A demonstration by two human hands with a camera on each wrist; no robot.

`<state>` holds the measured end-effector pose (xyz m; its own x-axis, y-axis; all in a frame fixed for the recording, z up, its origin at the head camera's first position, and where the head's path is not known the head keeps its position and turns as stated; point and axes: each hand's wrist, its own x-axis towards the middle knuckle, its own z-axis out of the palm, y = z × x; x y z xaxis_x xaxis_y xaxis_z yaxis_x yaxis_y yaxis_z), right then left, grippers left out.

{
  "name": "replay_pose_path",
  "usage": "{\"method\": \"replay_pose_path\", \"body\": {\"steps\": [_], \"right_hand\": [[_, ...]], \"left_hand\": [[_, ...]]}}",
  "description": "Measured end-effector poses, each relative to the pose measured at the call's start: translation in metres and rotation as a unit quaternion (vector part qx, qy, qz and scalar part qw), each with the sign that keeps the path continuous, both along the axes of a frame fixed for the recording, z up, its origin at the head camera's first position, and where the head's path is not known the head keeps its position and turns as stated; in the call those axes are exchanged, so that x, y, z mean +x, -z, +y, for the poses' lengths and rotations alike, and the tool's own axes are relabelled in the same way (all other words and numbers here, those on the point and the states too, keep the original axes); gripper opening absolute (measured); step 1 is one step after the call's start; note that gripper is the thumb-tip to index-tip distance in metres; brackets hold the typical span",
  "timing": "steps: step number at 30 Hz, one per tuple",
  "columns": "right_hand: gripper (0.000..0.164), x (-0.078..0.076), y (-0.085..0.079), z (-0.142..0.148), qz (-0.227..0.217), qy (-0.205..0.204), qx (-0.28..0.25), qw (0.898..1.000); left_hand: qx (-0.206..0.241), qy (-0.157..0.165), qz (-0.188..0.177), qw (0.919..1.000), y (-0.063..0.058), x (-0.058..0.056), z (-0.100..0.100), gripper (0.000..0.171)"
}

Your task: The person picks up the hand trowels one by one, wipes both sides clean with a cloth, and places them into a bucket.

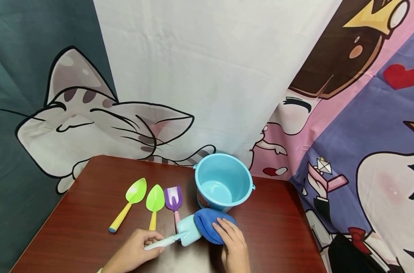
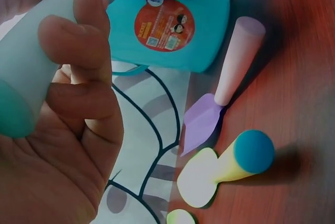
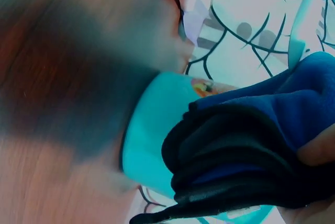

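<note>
My left hand [image 1: 137, 248] grips the pale handle of a light blue toy shovel [image 1: 190, 231], its blade pointing right. A folded blue cloth [image 1: 209, 224] is held in my right hand [image 1: 235, 242], its edge overlapping the blade's right end in the head view. The right wrist view shows the cloth's stacked folds [image 3: 230, 150] with a finger on them. Just behind the cloth stands a light blue bucket [image 1: 224, 172], upright, with a round red label [image 2: 165, 24] in the left wrist view.
Left of the bucket lie a purple toy shovel [image 1: 173, 197] with a pink handle and two green ones, a nearer [image 1: 155, 199] and a farther-left one [image 1: 137, 190], with yellow handles. They rest on a reddish-brown table [image 1: 278, 227]. A printed cartoon curtain [image 1: 193, 68] hangs behind.
</note>
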<state>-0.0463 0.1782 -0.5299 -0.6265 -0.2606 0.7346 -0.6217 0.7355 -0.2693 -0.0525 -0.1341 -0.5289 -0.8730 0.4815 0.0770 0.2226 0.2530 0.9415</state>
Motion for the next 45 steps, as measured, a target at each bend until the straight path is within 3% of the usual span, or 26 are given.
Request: {"method": "replay_pose_path", "body": {"steps": [4, 11, 16, 19, 24, 30, 38, 45], "right_hand": [[0.059, 0.002, -0.005, 0.005, -0.006, 0.026, -0.023, 0.999], [0.062, 0.005, -0.012, 0.013, -0.061, 0.06, -0.02, 0.996], [0.061, 0.007, -0.011, 0.016, -0.067, 0.064, -0.023, 0.995], [0.059, 0.007, -0.01, 0.016, -0.06, 0.06, -0.025, 0.996], [0.06, 0.009, -0.006, 0.017, -0.051, 0.057, -0.026, 0.997], [0.062, 0.012, -0.005, 0.018, -0.061, 0.06, -0.026, 0.996], [0.065, 0.013, -0.001, 0.017, -0.05, 0.06, -0.03, 0.996], [0.064, 0.015, -0.001, 0.018, -0.053, 0.062, -0.025, 0.996]], "left_hand": [[-0.015, -0.011, 0.01, 0.9998, -0.005, -0.001, -0.004, 0.007], [-0.042, -0.054, 0.043, 0.9967, -0.021, -0.004, -0.009, 0.003], [-0.063, -0.074, 0.084, 0.9917, -0.037, -0.016, -0.011, 0.005], [-0.093, -0.099, 0.121, 0.9832, -0.05, -0.026, -0.011, 0.007], [-0.149, -0.136, 0.154, 0.9673, -0.075, -0.044, -0.006, 0.01], [-0.202, -0.139, 0.221, 0.9437, -0.096, -0.069, 0.013, 0.012], [-0.241, -0.131, 0.313, 0.9093, -0.108, -0.091, 0.049, 0.01], [-0.252, -0.133, 0.35, 0.8923, -0.108, -0.101, 0.071, 0.012]]}}
